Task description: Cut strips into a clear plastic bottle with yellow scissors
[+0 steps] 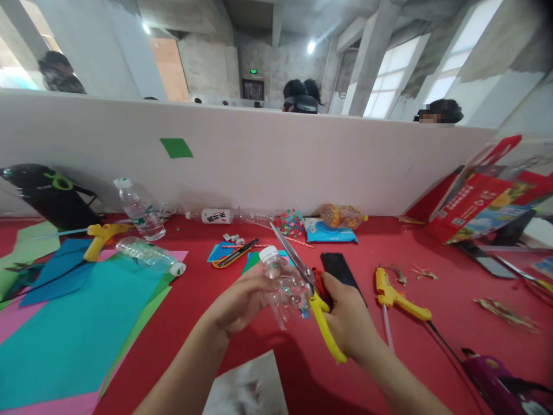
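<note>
A clear plastic bottle with a white cap is held in my left hand, its fingers wrapped round it from the left. The lower end of the bottle looks cut into strips. My right hand grips a pair of scissors with yellow and red handles. The scissor blades point up and away, spread apart, and pass close beside the bottle; whether they touch it I cannot tell. Beneath my hands, near the front edge, lies a whitish sheet.
Coloured paper, a yellow glue gun and bottles are on the left. Ahead lie a utility knife, a blue packet and a phone. Another glue gun is on the right. A white partition closes off the back.
</note>
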